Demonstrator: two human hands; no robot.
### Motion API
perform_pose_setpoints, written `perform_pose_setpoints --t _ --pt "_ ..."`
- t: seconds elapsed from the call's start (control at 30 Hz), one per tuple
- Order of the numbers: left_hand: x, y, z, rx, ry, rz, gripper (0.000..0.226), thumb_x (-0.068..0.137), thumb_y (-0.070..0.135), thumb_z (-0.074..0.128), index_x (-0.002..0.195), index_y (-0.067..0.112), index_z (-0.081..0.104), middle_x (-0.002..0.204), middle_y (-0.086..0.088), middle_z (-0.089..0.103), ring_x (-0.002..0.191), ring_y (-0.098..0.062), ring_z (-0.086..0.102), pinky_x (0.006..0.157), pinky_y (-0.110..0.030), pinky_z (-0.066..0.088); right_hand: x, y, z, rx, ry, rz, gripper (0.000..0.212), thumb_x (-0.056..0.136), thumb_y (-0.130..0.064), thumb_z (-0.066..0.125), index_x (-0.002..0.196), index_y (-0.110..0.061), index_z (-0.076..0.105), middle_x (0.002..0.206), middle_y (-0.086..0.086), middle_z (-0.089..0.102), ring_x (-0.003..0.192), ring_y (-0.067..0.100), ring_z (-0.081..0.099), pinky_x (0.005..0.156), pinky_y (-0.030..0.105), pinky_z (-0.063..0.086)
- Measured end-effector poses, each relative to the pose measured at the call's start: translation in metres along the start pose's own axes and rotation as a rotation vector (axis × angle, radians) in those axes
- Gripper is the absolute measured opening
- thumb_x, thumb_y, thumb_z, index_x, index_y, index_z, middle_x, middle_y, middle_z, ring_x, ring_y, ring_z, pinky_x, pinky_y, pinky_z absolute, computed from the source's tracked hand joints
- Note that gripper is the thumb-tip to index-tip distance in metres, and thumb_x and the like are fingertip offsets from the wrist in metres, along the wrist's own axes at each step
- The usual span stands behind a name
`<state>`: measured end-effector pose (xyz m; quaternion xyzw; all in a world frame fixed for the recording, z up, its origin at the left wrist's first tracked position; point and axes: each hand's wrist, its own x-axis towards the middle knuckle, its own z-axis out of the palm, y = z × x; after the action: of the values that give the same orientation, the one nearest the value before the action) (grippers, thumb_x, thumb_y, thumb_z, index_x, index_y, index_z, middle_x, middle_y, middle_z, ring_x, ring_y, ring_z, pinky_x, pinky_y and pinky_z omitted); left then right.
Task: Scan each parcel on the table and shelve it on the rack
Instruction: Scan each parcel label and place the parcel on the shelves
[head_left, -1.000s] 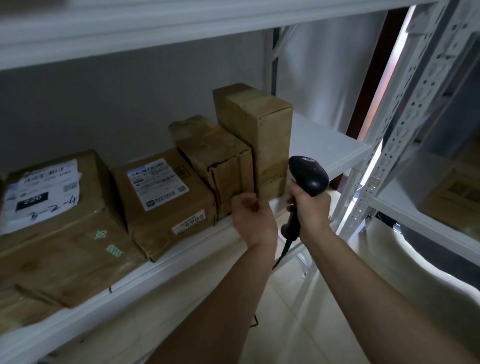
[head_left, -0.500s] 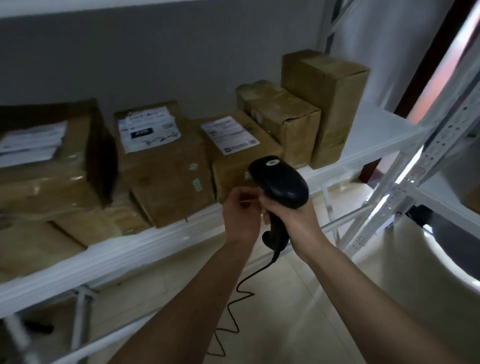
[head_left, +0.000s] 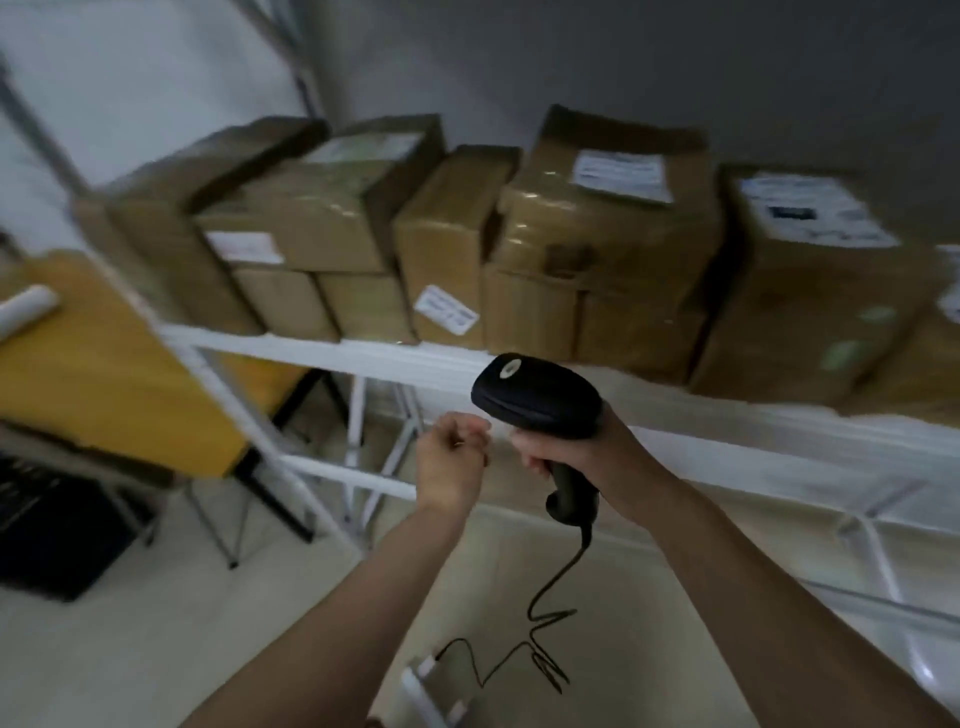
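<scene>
The left hand (head_left: 451, 457) has let go of the shelved parcels (head_left: 597, 249) and hangs loosely curled, holding nothing. Just right of it, the right hand (head_left: 566, 447) grips the barcode scanner (head_left: 540, 400). Another parcel likely comes next.

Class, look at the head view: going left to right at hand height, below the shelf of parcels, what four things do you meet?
Yellow table → left hand → scanner → right hand, which grips the scanner's handle.
</scene>
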<state>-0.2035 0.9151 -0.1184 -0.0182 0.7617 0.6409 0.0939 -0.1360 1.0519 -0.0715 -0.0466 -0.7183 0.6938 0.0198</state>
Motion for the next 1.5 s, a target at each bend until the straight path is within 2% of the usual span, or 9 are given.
perform_pose_setpoints --t 0.13,0.3,0.5,0.7,0.77,0.87,1.13,1.3,1.5 --pt "0.018 -0.018 -0.083 -0.052 0.219 -0.070 0.032 0.093 -0.007 0.043 0.074 0.014 0.057 0.069 -0.002 0.057 0.052 -0.007 0.050 0.048 -0.013 0.041 0.043 0.004 0.068 -0.025 -0.116 0.025 0.012 0.082 -0.003 0.074 0.072 -0.009 0.070 0.062 0.008 0.065 0.055 0.014 0.059 0.059 0.025 0.050" --pt "0.049 -0.034 -0.188 -0.086 0.350 -0.170 0.029 0.096 -0.001 0.047 0.075 0.014 0.059 0.067 -0.001 0.056 0.049 -0.008 0.049 0.043 -0.018 0.040 0.090 0.012 0.158 -0.006 -0.165 0.084 0.012 0.082 -0.003 0.075 0.072 -0.008 0.071 0.058 0.003 0.066 0.052 0.011 0.059 0.057 0.022 0.051" --pt "0.094 -0.044 -0.309 -0.124 0.396 -0.193 0.026 0.098 0.000 0.046 0.079 0.015 0.057 0.074 0.000 0.058 0.062 -0.013 0.050 0.056 -0.023 0.040 0.148 0.013 0.274 0.009 -0.203 0.108 0.017 0.081 -0.005 0.076 0.068 -0.015 0.073 0.058 0.003 0.066 0.053 0.012 0.059 0.058 0.024 0.051" --pt "0.132 -0.036 -0.419 -0.119 0.389 -0.200 0.026 0.097 -0.003 0.046 0.080 0.013 0.058 0.080 -0.003 0.058 0.068 -0.011 0.053 0.056 -0.018 0.041 0.196 0.007 0.385 0.037 -0.216 0.115 0.014 0.083 -0.003 0.074 0.070 -0.007 0.070 0.060 0.008 0.063 0.054 0.017 0.055 0.060 0.032 0.048" --pt "0.147 -0.034 -0.447 -0.110 0.388 -0.199 0.024 0.097 -0.001 0.046 0.082 0.013 0.059 0.083 -0.004 0.059 0.069 -0.012 0.054 0.057 -0.019 0.042 0.208 0.007 0.412 0.037 -0.212 0.125 0.021 0.083 -0.005 0.074 0.063 -0.011 0.069 0.058 0.007 0.062 0.052 0.016 0.055 0.059 0.031 0.047" --pt "0.167 -0.036 -0.478 -0.103 0.389 -0.218 0.022 0.095 0.000 0.047 0.085 0.014 0.060 0.085 -0.004 0.060 0.069 -0.013 0.055 0.058 -0.022 0.042 0.223 0.008 0.441 -0.012 -0.228 0.119 0.027 0.083 -0.008 0.073 0.058 -0.014 0.067 0.058 0.007 0.060 0.051 0.015 0.054 0.057 0.026 0.048" --pt "0.210 -0.045 -0.523 -0.149 0.365 -0.258 0.023 0.094 -0.001 0.049 0.085 0.015 0.063 0.084 -0.002 0.062 0.068 -0.013 0.056 0.057 -0.023 0.044 0.275 0.004 0.492 0.011 -0.150 0.155 0.019 0.083 -0.006 0.074 0.066 -0.009 0.068 0.055 0.002 0.064 0.047 0.010 0.054 0.049 0.022 0.048" --pt "0.255 -0.050 -0.550 -0.147 0.335 -0.264 0.025 0.094 -0.003 0.047 0.083 0.014 0.061 0.080 -0.003 0.061 0.065 -0.013 0.055 0.059 -0.023 0.045 0.320 0.013 0.525 0.035 -0.088 0.180 0.019 0.085 -0.005 0.072 0.068 -0.008 0.064 0.049 -0.003 0.055 0.043 0.009 0.049 0.047 0.020 0.044" --pt "0.350 -0.048 -0.563 -0.108 0.290 -0.308 0.022 0.095 0.000 0.050 0.083 0.015 0.061 0.082 -0.002 0.063 0.064 -0.012 0.056 0.055 -0.021 0.044 0.404 0.019 0.537 0.101 0.009 0.289 0.019 0.087 -0.013 0.073 0.073 -0.007 0.062 0.054 0.002 0.054 0.045 0.016 0.051 0.048 0.027 0.047"
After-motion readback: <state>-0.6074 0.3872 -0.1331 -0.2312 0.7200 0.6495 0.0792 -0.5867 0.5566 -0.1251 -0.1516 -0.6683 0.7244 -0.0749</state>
